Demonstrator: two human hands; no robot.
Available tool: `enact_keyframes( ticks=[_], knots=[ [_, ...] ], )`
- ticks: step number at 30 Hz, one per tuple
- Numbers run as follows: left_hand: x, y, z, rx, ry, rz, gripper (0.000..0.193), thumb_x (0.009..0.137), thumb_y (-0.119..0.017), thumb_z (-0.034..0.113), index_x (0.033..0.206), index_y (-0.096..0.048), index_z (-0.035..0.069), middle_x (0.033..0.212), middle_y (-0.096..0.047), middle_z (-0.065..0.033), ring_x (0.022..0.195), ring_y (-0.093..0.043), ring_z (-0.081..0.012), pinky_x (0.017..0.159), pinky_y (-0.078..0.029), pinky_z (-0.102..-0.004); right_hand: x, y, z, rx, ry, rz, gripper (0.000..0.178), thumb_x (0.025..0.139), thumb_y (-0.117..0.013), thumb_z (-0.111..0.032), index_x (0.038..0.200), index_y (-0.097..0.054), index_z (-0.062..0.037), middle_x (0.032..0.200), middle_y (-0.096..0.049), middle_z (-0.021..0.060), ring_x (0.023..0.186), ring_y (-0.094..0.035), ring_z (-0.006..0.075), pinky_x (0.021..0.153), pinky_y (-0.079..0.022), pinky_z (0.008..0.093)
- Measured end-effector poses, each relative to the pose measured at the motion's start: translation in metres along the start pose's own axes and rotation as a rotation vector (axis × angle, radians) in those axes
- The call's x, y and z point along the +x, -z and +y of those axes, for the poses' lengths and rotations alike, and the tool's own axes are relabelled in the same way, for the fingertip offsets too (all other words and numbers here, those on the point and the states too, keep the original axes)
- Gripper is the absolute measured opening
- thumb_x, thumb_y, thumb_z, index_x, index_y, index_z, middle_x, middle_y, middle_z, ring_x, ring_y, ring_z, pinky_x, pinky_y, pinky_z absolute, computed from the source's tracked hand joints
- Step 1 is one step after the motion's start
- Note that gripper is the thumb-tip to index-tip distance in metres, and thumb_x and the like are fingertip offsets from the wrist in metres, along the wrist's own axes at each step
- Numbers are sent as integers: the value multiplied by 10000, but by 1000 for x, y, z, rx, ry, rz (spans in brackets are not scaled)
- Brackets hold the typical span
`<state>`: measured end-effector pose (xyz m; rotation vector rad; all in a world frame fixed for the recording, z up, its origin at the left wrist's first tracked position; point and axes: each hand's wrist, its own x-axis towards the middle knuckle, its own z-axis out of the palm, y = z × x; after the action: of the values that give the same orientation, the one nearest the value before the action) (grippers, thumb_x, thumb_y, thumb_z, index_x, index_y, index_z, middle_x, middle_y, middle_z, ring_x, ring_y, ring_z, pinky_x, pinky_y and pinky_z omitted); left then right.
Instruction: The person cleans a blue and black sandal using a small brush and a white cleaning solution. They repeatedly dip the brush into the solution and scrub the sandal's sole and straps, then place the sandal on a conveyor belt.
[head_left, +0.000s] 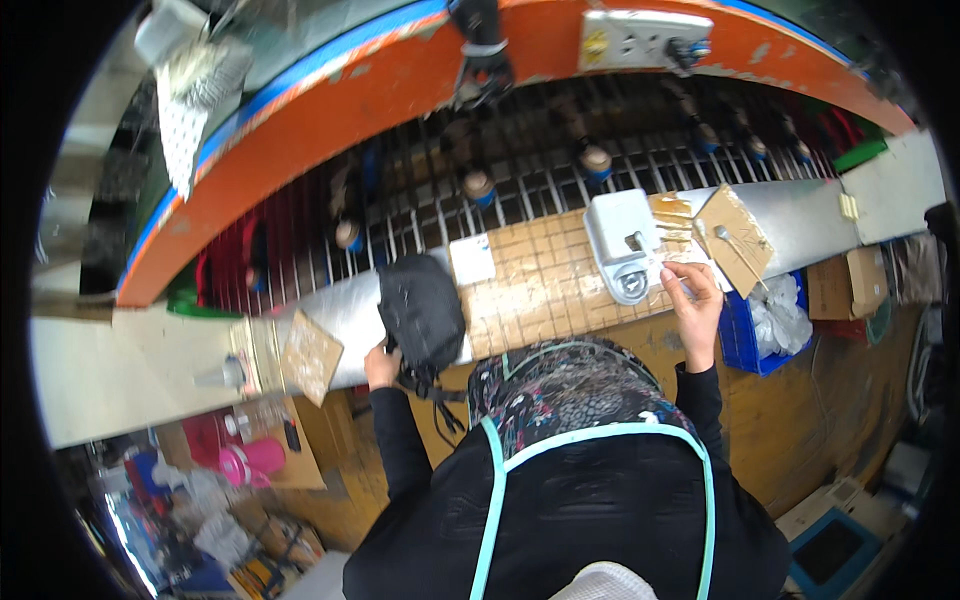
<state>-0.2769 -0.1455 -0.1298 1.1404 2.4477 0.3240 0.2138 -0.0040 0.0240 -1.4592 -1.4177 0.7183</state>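
My left hand [380, 366] grips the near left edge of a black fabric bag [420, 310], its fingers partly hidden by the bag. Straps dangle from the bag toward my apron. My right hand [697, 305] is raised with thumb and index finger pinched together beside a light-grey plastic device [612, 232], which has a round part at its near end. Whatever small thing the pinch may hold is too small to make out. The device rests on a cardboard sheet [530, 290] marked with a grid. A white square card [472, 259] lies between bag and device.
Metal bars with several round knobs [478, 187] run behind the bench, below an orange beam [400, 75] carrying a power strip [645, 42]. Brushes [735, 240] lie on cardboard at right. A blue bin [745, 335] stands below right, a pink bottle [255, 460] below left.
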Motion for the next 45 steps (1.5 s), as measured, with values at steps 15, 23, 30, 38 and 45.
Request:
enact_keyframes(
  ticks=[15,23,30,38,45],
  knots=[
    [-38,67,89,-204,-78,439,480,841,-695,162,1294,-565,72,1238,-574,-256,1131,-545,-432,959,-431,-457,251,-135,97,-767,-62,-544,813,740,-673,-614,1128,-551,89,1123,-632,260,1130,-573,395,970,-439,442],
    [-62,76,169,-545,-294,336,356,861,-677,96,1199,-620,1,1149,-645,-174,1042,-635,-280,902,-489,-362,271,-221,161,-863,33,-629,978,621,-784,-547,1328,-446,37,1349,-490,239,1236,-507,362,1006,-440,435],
    [-37,76,204,-983,-322,-323,420,920,-619,119,1308,-527,-12,1224,-617,-178,1069,-628,-244,954,-462,-332,281,-185,96,-704,-2,-609,939,647,-749,-526,1325,-425,37,1154,-598,243,1051,-604,355,868,-502,399],
    [-21,59,292,-1416,-32,-1355,718,911,-619,403,1473,-273,120,1461,-368,-235,1341,-391,-387,1066,-359,-493,182,-84,1,180,-185,-548,545,693,-769,-426,943,-474,-42,790,-517,50,705,-527,144,592,-437,278],
    [-49,6,317,-1549,45,-1542,862,762,-779,420,1425,-352,71,1393,-479,-152,1278,-467,-349,1089,-341,-559,60,-1,-31,292,38,-632,505,764,-777,-353,1027,-465,-56,830,-574,62,810,-568,148,726,-445,300]
  ],
)
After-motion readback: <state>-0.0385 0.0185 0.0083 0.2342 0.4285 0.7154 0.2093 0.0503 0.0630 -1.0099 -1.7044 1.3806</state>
